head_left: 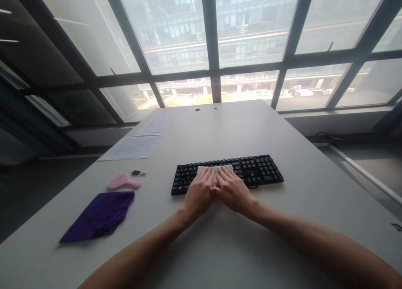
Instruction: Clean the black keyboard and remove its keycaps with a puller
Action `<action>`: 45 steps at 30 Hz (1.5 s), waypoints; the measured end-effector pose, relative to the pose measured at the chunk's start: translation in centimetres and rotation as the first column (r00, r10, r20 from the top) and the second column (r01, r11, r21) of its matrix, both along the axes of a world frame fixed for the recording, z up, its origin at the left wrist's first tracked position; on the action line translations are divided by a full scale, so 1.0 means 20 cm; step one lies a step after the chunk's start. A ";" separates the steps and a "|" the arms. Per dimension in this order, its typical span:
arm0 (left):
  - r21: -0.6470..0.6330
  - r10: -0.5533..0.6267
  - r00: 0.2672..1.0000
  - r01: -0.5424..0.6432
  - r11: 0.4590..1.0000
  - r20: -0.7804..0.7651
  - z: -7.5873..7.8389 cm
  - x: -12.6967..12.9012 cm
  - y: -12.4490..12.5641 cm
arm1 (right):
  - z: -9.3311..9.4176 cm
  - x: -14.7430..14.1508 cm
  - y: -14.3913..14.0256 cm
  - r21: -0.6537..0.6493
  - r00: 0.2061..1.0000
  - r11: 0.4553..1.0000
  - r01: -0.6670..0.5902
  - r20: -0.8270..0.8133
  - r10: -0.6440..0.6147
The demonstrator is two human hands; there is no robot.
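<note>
Both hands lie flat, fingers extended and palms down, pressing a white cloth (215, 170) onto a black keyboard (251, 169). The left hand (198, 193) and right hand (232, 190) sit side by side, thumbs touching, neither one closed around anything. The cloth covers the middle keys of the keyboard, which rests near the centre of the white table (307, 197), its long side parallel to the near edge. Toward the left edge lie a purple cloth (100, 215), a pink hairbrush (122, 181) just beyond it, and a small dark object (137, 172) beside the brush. Sheets of paper (133, 147) lie toward the far left corner.
</note>
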State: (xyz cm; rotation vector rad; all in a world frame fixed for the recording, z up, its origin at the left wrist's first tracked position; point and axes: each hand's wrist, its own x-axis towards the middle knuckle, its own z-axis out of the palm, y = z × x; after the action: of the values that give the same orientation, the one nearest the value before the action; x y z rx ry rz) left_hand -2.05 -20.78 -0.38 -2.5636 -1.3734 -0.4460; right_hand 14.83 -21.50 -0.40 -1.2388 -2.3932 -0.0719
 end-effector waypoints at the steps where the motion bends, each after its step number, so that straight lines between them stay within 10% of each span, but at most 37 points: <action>1: 0.009 -0.003 1.000 0.003 1.000 0.015 0.01 0.00 0.00 | 0.00 0.00 0.00 0.005 1.000 1.000 0.001 -0.002 -0.001; 45: -0.125 -0.140 0.987 0.149 0.981 0.072 0.01 0.01 -0.01 | -0.01 0.01 0.02 0.021 0.993 0.994 0.111 0.025 -0.111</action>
State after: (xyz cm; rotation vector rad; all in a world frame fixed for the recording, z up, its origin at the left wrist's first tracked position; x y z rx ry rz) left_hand -1.79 -20.91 -0.19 -2.7909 -1.2807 -0.4793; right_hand 15.02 -21.18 -0.61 -1.3691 -2.3388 -0.1458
